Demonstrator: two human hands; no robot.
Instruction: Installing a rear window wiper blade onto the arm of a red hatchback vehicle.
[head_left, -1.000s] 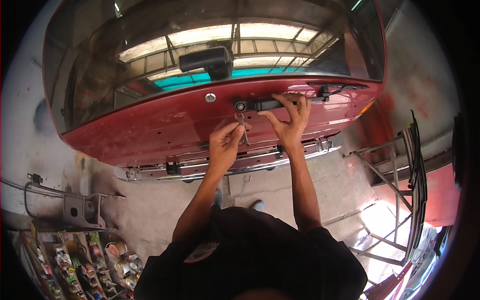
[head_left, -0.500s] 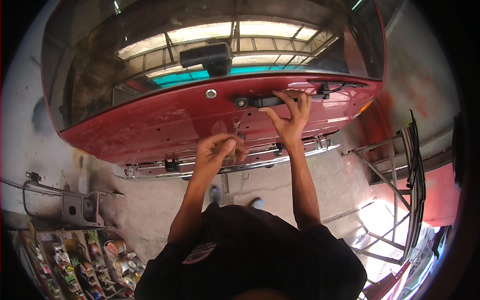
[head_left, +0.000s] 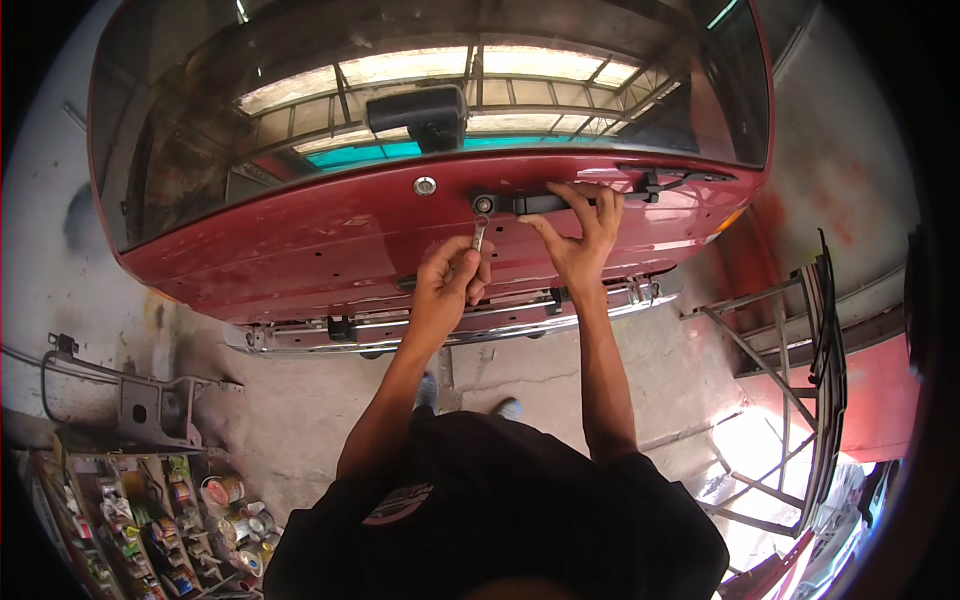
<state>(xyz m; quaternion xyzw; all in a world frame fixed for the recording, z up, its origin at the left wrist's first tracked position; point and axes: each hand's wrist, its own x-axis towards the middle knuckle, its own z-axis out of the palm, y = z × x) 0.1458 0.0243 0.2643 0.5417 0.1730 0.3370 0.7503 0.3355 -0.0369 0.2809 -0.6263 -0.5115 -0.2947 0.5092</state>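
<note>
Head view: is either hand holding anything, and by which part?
The left hand holds a small metal wrench by its lower shaft, head up near the black handle on the red tailgate. The right hand grips that handle's middle.

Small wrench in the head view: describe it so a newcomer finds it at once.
Start at the red car hatch filling the upper picture, then find the black handle bar just under its window. Below that bar's left end, the left hand holds up a thin silver wrench. It is the only loose shiny tool there; the right hand grips the bar itself.
</note>
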